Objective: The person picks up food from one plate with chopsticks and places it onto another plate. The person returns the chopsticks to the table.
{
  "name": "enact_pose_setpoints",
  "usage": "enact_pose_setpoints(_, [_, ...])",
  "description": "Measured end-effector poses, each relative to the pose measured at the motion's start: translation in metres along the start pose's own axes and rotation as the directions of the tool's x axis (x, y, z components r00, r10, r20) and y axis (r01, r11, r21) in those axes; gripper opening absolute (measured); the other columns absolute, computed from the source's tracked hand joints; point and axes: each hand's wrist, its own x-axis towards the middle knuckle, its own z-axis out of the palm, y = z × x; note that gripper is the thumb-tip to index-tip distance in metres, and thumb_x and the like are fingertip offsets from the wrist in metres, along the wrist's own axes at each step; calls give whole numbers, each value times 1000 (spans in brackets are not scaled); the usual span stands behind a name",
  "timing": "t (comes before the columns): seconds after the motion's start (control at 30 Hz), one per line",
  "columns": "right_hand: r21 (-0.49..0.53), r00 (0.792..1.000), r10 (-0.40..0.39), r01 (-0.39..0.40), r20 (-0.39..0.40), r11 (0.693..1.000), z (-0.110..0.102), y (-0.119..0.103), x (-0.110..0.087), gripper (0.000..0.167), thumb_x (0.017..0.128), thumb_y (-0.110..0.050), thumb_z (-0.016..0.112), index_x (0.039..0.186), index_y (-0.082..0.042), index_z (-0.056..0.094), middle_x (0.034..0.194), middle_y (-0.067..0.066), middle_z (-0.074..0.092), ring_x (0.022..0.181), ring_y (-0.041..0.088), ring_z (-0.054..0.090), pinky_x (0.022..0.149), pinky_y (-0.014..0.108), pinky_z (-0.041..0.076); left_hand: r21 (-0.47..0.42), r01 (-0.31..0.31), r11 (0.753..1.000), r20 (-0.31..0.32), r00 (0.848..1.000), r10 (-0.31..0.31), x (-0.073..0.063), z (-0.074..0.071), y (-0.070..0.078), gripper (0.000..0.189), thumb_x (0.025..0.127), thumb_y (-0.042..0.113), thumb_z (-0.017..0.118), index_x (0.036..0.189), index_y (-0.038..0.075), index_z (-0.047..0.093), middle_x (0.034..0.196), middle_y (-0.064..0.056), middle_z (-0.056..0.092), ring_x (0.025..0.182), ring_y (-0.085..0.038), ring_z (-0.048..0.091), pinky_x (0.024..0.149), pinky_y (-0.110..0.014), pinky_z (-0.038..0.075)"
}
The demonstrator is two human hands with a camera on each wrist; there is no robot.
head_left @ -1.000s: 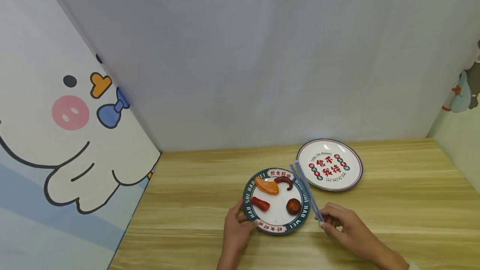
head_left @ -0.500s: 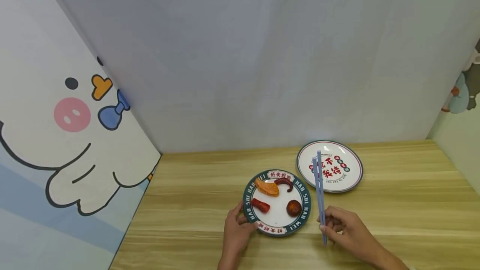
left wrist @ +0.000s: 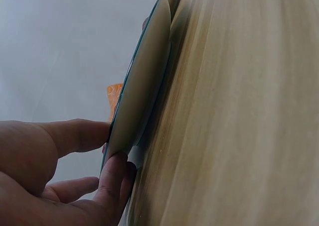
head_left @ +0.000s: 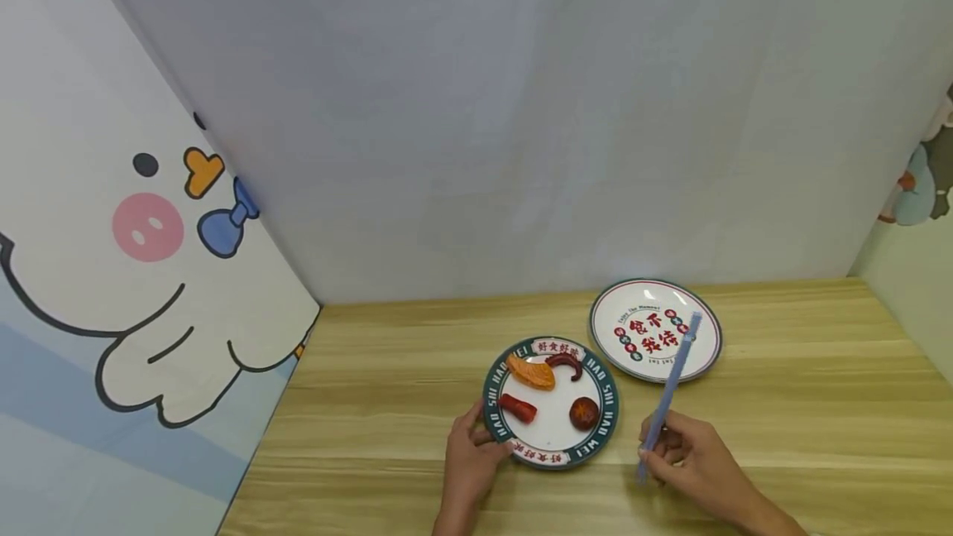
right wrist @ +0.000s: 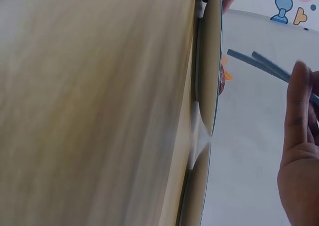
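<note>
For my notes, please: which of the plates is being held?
The plate with food: the left hand holds its edge. No hand touches the other plate.

The green-rimmed plate [head_left: 553, 404] pinched by the left hand [head_left: 471, 453] bore "HAO SHI HAO WEI" and "好食好味" around its rim, while the white plate [head_left: 606, 323] beyond the right hand [head_left: 688, 453] carried red "食不我待" beside a curved "Enjoy The Moment", its remaining small lettering too tiny to read.

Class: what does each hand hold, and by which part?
Left hand: green-rimmed round plate, by its rim. Right hand: thin blue chopsticks, near the person's end.
</note>
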Motion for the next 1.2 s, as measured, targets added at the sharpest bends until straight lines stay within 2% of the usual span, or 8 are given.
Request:
enact_pose_setpoints(0.23, [50,999,-44,45,-32,998,2,-1,2,35,81,27,66,93,-5,70,80,3,63,63,6,65,48,26,56,2,16,1000,5,1000,-16,2,0,-1,83,77,-16,78,153,-10,45,138,-24,54,98,-23,68,81,-35,63])
enact_pose_setpoints(0.5, [-9,997,-70,69,-42,998,1,2,2,39,77,26,68,91,-8,78,81,2,66,67,8,67,52,22,56,9,18,1000,5,1000,-18,2,1,-1,83,76,-16,78,152,-11,46,140,-26,53,97,-22,68,82,-35,63])
enact_pose_setpoints(0.7, [25,993,-116,117,-35,993,0,6,2,36,81,29,62,95,0,77,85,10,69,73,11,72,60,24,61,15,16,1000,-5,1000,-16,2,1,-1,83,76,-16,78,152,-11,46,140,-26,54,98,-23,67,81,-36,63])
enact_pose_setpoints(0.83, [67,999,-48,48,-9,997,-2,3,2,30,93,24,53,99,7,76,92,10,70,79,11,74,66,30,64,15,22,1000,-7,1000,-22,2,1,0,83,76,-16,78,152,-11,46,140,-26,54,98,-23,67,81,-35,63])
enact_pose_setpoints(0.97, [119,999,37,-39,23,992,-4,-2,2,32,105,14,41,103,12,74,98,11,70,86,12,75,71,34,66,17,19,1000,-7,1000,-19,1,1,0,83,76,-16,78,152,-11,46,140,-26,54,98,-24,67,80,-35,63])
enact_pose_setpoints(1.07, [136,998,58,-62,32,989,-4,-3,2,35,108,11,38,106,12,73,102,10,68,88,13,75,73,35,66,16,22,1000,-5,1000,-21,1,1,1,83,76,-16,78,152,-10,46,140,-26,54,98,-24,67,79,-35,63])
enact_pose_setpoints(1.2, [121,997,69,-71,17,990,-2,-3,3,30,108,10,42,109,9,72,103,11,67,87,15,76,73,34,66,17,26,1000,-3,1000,-26,1,1,1,83,76,-15,78,153,-10,46,141,-26,54,97,-23,67,79,-35,63])
